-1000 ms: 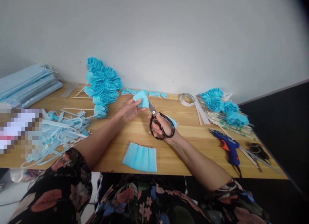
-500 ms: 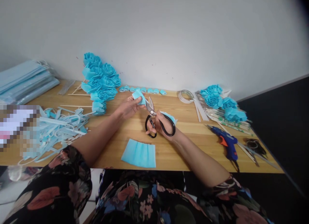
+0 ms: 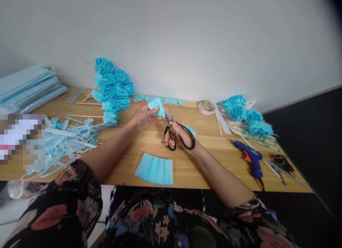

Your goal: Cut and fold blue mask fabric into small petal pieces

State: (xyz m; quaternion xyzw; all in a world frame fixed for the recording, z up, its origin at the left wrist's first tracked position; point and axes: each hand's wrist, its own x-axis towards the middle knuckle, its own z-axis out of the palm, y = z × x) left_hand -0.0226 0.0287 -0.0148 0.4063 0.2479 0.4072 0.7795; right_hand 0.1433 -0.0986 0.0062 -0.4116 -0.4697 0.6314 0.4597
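Note:
Between the thumb and fingers of my left hand [image 3: 144, 117] is a folded piece of light-blue mask fabric [image 3: 157, 106]. My right hand [image 3: 177, 133] grips black-handled scissors [image 3: 170, 120], fingers through the loops. The blades point up and away, slightly parted, right beside the fabric's lower right edge; whether they touch it I cannot tell. Below my hands, a pleated blue piece of mask fabric [image 3: 155, 169] lies flat near the table's front edge. Another blue piece [image 3: 191, 130] is partly hidden behind my right hand and the scissors.
Blue fabric roses on sticks [image 3: 112, 88] stand at the back left, cut strips [image 3: 72, 139] before them. Stacked masks [image 3: 29, 86] lie far left. Small blue rolls [image 3: 167, 100] line the wall. Rightward are a tape roll [image 3: 206, 107], more roses [image 3: 253, 116] and a blue glue gun [image 3: 249, 157].
The scissors have moved slightly right and their blades are closer together. The fabric in my left hand is turned a little and shows more of its face.

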